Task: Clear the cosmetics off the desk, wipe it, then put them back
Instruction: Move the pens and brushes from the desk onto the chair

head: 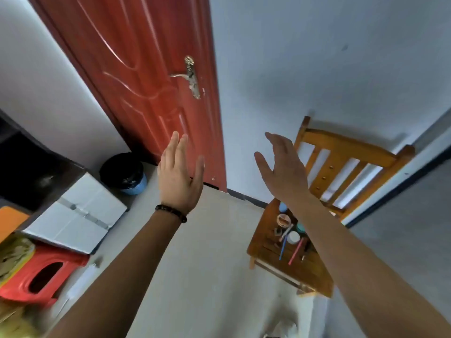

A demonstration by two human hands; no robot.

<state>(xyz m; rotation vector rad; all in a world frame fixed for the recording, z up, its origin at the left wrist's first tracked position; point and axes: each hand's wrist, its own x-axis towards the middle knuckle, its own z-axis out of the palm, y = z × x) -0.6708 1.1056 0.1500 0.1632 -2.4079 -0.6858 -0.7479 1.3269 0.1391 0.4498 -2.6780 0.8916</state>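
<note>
**A:** Both hands are up in front of us: the left hand (179,176), with a dark bead bracelet (170,212) at the wrist, and the right hand (283,172). The fingers (181,147) are straight and spread on both, and they hold nothing at all.

**B:** And the cosmetics sit on the slatted seat of the orange-brown wooden chair (305,272) to our right. We've got a white round jar (293,237), a pale blue egg-shaped sponge (282,207), a slim blue pencil (283,247) and a slim pink pencil (295,251).

**A:** Here's our worry. The right forearm crosses right over that seat, so a careless drop could sweep the lot onto the floor.

**B:** Those pencils too. We'd judge they roll easily, and a nudge could send them off the seat edge or down between the slats.

**A:** And the worktop?

**B:** We can't place it for certain. A dark surface (29,172) at far left may be it, well apart from the chair, so every return trip is a chance to drop something.

**A:** Any brands or labels?

**B:** None we can read, because everything on the seat is too small.
</note>
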